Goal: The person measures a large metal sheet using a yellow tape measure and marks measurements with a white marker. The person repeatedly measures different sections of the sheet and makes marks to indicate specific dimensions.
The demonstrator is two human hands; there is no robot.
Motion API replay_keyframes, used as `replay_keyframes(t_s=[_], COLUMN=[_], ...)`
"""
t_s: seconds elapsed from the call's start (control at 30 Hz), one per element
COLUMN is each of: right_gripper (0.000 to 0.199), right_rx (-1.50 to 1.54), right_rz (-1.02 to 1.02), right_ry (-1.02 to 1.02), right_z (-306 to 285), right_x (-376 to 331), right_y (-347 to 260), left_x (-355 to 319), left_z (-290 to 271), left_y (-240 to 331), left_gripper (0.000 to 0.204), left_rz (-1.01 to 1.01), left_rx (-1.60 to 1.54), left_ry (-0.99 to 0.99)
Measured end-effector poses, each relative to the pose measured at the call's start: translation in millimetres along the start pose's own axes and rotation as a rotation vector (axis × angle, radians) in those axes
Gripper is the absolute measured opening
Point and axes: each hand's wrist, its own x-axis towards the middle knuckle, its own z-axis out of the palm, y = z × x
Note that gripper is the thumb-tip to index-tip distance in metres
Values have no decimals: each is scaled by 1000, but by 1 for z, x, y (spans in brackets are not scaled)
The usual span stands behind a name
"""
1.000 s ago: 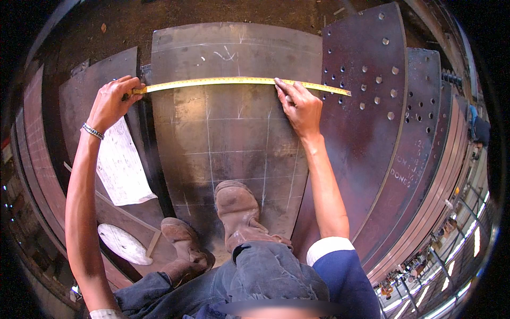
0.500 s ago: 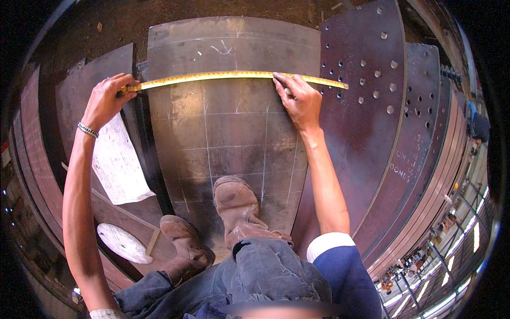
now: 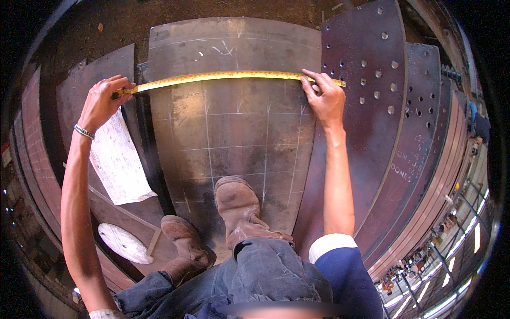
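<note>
Left hand [image 3: 103, 101] pinched the yellow tape measure [image 3: 223, 77] at the plate's left edge; right hand [image 3: 325, 98] pressed it down near the right edge. I saw the tape running left-to-right across the steel plate [image 3: 234, 133], both arms outstretched, boot [image 3: 239, 207] planted below.

Yellow tape measure [image 3: 223, 77] over a grey-brown steel plate [image 3: 234, 133] gridded with white chalk lines; white paper sheet [image 3: 118, 159].
</note>
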Motion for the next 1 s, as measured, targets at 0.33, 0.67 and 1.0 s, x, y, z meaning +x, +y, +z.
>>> replay_keyframes(t_s=[0.33,0.67,1.0], right_gripper=[25,22,20], right_rx=[-109,-124,-115], right_rz=[-82,-56,-18], right_ry=[-63,-77,-43], right_z=[-11,-11,-15], right_x=[-6,-6,-6], right_y=[19,17,15], left_x=[-1,25,23], left_z=[-2,17,27], left_y=[2,50,49], left_gripper=[26,23,23], left_rz=[9,125,186], left_rx=[-92,-35,78], left_ry=[29,147,183])
